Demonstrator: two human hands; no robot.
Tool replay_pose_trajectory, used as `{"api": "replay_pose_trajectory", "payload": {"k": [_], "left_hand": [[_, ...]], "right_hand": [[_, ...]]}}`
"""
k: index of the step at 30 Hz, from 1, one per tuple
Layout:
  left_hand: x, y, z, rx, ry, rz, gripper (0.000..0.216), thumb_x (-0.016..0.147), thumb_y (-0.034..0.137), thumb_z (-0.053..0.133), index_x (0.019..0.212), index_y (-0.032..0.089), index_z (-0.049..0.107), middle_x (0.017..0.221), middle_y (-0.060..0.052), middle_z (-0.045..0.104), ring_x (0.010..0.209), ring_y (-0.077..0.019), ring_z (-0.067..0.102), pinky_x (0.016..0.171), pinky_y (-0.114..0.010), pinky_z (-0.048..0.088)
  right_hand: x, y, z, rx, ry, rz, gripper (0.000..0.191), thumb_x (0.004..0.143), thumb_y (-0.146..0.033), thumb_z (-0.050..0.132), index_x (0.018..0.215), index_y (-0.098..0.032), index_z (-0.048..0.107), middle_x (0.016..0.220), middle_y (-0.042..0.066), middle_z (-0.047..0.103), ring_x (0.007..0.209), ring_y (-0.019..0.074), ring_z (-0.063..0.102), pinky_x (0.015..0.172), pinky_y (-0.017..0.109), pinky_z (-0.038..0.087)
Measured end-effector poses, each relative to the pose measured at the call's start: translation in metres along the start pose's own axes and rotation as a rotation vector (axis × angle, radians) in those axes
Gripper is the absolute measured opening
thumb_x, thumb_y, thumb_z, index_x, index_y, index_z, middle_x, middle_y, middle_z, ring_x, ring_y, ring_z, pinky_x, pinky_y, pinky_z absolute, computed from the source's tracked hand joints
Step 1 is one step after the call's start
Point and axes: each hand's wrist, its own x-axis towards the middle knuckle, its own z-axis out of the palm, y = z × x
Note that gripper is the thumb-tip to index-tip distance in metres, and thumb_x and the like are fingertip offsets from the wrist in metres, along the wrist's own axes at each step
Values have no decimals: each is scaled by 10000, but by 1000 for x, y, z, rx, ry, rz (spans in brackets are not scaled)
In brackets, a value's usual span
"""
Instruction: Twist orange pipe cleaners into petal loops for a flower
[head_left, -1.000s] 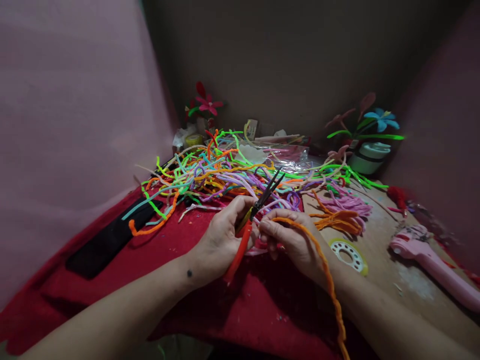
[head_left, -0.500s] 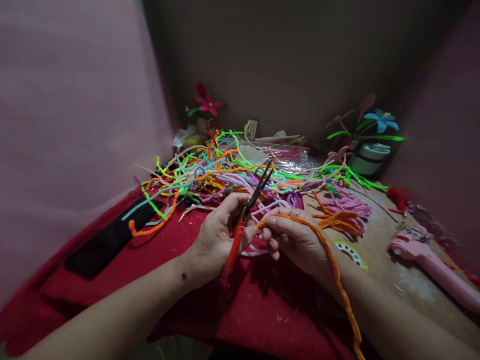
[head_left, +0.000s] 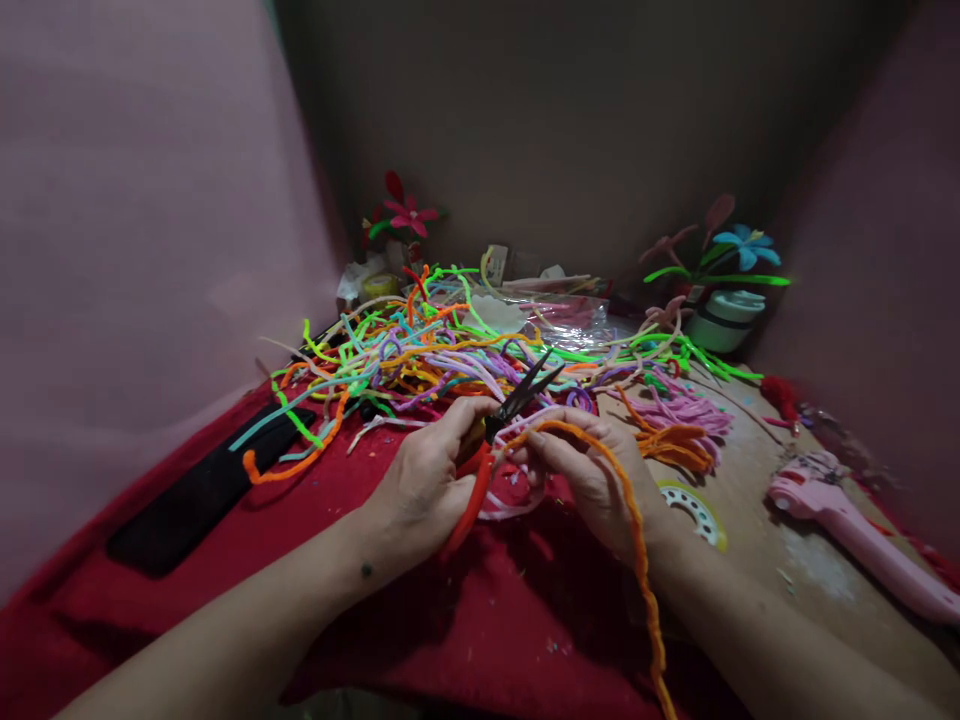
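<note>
Scissors (head_left: 493, 428) blades are spread wider than half a second ago, and the tail of the orange fuzzy strand (head_left: 634, 515) is swung leftward; the whole scene is also shifted slightly left.

At the left of the frame, a black case (head_left: 172, 520) is laid on the red cloth (head_left: 420, 630), its upper end crossed by loose stems from the tangled pile (head_left: 442, 365) at upper centre. Near centre, the scissors are held in the left hand (head_left: 424, 480), its fingers curled about the orange handles, the blades aimed toward the upper right. Just beside it, the strand is pinched in the right hand (head_left: 592, 470), draped over it and hung to the bottom edge. Whether the strand's tip is touched by the left fingers cannot be told.

Work on this strand is judged to be underway: its visible length is unbroken, no freshly severed piece can be made out, and the tip remains to be dealt with. Right of centre, an orange bundle (head_left: 679, 448) is left lying, with a tape roll (head_left: 694, 515) below it.
</note>
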Motion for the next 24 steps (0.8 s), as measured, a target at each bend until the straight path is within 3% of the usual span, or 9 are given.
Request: {"api": "replay_pose_trajectory", "payload": {"k": [5,10,15,24], "left_hand": [[-1,-1,-3,325,-102,25,402,751,108,432,1148,168,450,962,-69,608,837,-186,589,736,-293,468],[-4,1,1,403,-147,25,412,728,83,411,1133,151,450,960,-87,608,837,-206,586,714,-316,465],[-6,-2,2,430,-145,22,447,721,63,405,1158,155,423,1009,-97,598,819,-187,587,711,-299,462],[-6,-6,5,461,-111,87,283,785,130,392,1055,163,466,852,-67,603,668,-154,576,586,-243,438]], "right_hand": [[2,-4,-8,-214,215,-192,109,803,-274,563,784,-171,591,631,-6,605,565,115,562,576,238,453],[0,-5,-8,-357,351,-265,103,792,-273,564,770,-175,587,618,-7,589,574,127,548,585,248,442],[1,-5,-6,-241,339,-214,128,780,-301,591,749,-177,586,617,-6,620,561,123,567,574,240,449],[4,-6,-9,-176,290,-204,112,778,-285,595,743,-180,587,590,-13,625,542,120,583,588,248,475]]}}
